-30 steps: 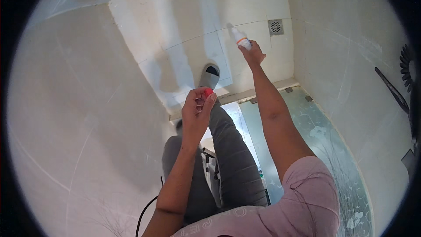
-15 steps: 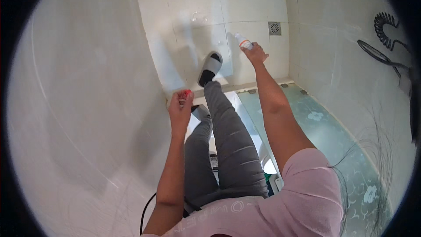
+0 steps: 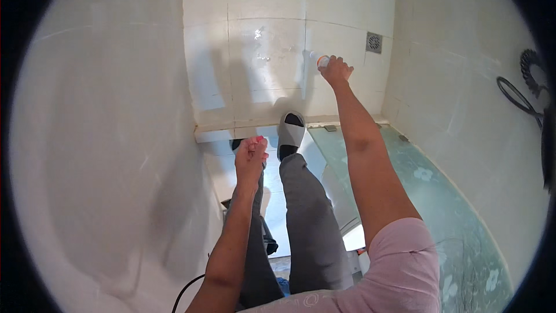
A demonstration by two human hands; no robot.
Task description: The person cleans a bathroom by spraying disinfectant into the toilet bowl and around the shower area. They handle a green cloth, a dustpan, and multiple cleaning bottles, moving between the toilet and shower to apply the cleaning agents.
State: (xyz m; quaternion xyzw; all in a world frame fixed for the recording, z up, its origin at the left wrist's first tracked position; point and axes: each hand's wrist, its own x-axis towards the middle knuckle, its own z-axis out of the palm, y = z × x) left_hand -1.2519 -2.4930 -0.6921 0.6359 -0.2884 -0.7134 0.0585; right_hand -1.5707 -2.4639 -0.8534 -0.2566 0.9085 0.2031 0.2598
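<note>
My right hand (image 3: 337,72) is stretched out over the tiled floor with its fingers wrapped round a white bottle (image 3: 321,60) with an orange band. The bottle is tilted, its narrow end pointing left and away from me. Nearer my body, my left hand (image 3: 249,162) pinches a small red, cap-like piece (image 3: 259,139), mostly covered by the fingers. Wet, shiny spots (image 3: 263,58) lie on the pale floor tiles (image 3: 260,81) left of the bottle.
A square drain grate (image 3: 374,42) is set in the floor at the right. A low sill (image 3: 217,135) crosses below the tiles, with my grey slipper (image 3: 291,131) at it. Patterned glass (image 3: 417,168) stands right. A black coiled hose (image 3: 531,72) hangs on the right wall.
My slippered foot has drawn back from the tiles to the sill. Both hands keep their hold; the left sits slightly lower and further right. More wet spots show on the floor.
</note>
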